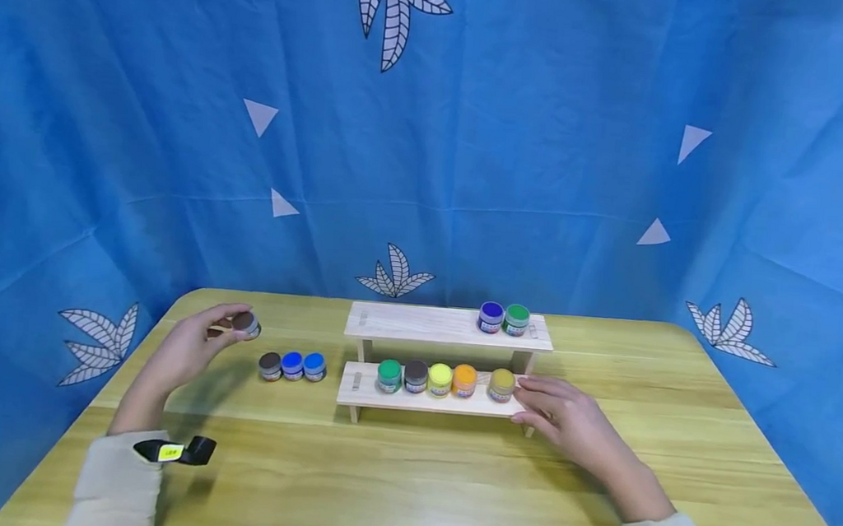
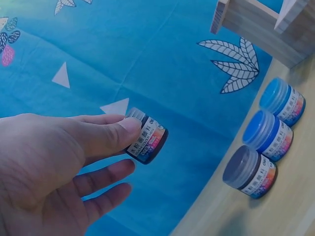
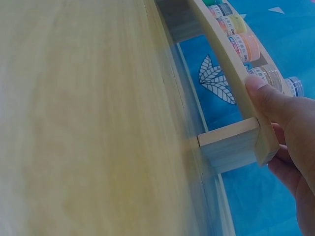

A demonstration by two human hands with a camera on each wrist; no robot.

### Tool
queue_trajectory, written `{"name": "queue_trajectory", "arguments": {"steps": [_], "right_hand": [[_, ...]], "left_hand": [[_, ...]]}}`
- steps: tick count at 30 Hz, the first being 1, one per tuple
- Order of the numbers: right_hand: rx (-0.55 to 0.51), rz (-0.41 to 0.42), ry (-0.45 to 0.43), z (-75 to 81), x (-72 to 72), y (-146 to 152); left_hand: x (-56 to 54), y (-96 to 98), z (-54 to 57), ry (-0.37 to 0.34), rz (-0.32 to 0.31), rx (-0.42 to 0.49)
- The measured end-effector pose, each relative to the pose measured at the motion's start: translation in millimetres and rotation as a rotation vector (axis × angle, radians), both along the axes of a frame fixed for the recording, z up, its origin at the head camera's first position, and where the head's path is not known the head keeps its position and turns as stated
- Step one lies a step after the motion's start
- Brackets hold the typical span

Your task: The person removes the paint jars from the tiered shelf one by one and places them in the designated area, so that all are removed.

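My left hand [image 1: 187, 352] pinches a small dark brown paint jar [image 2: 147, 137] between thumb and fingers, raised over the table's left side. Standing below it in a row are another dark brown jar [image 1: 270, 367] and two blue jars [image 1: 293, 366]. At the right end of the two-step wooden rack [image 1: 411, 400], my right hand [image 1: 569, 415] grips the lower board, its thumb on the front edge beside an ochre jar [image 1: 502, 387]. Farther left on that board stand green [image 1: 389, 376], dark grey [image 1: 416, 376], yellow [image 1: 439, 380] and orange [image 1: 464, 380] jars.
A dark blue jar [image 1: 491, 318] and a green jar [image 1: 517, 320] stand at the right of the upper board [image 1: 409, 322]. Behind the wooden table [image 1: 404, 485] and along its sides hangs a blue cloth [image 1: 513, 138] with leaf prints.
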State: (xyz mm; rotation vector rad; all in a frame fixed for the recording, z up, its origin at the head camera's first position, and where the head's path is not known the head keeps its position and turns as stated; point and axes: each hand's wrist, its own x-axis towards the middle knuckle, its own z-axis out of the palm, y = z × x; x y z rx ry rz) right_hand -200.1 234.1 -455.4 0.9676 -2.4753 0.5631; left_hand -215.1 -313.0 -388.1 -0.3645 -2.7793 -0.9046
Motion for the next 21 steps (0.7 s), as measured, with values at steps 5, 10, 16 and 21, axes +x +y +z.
{"name": "queue_trajectory", "arguments": {"steps": [5,10,16,21], "right_hand": [[0.002,-0.001,-0.010,0.2,0.5,0.4],[0.000,0.008,0.010,1.3,-0.2,-1.1],[-0.014,0.015,0.025,0.5,-0.5,-0.7],[-0.009,0.009,0.015,-0.1,-0.2,-1.2]], "left_hand": [[-2.9,-1.1,-4.0,-0.042,-0.027,0.005],[-5.6,-7.3,-10.2,-0.087,-0.039,0.003],[-8.8,-13.7,-19.0,-0.109,-0.064,-0.021],[-8.8,-22.0,-28.7,-0.128,-0.078,-0.037]]}}
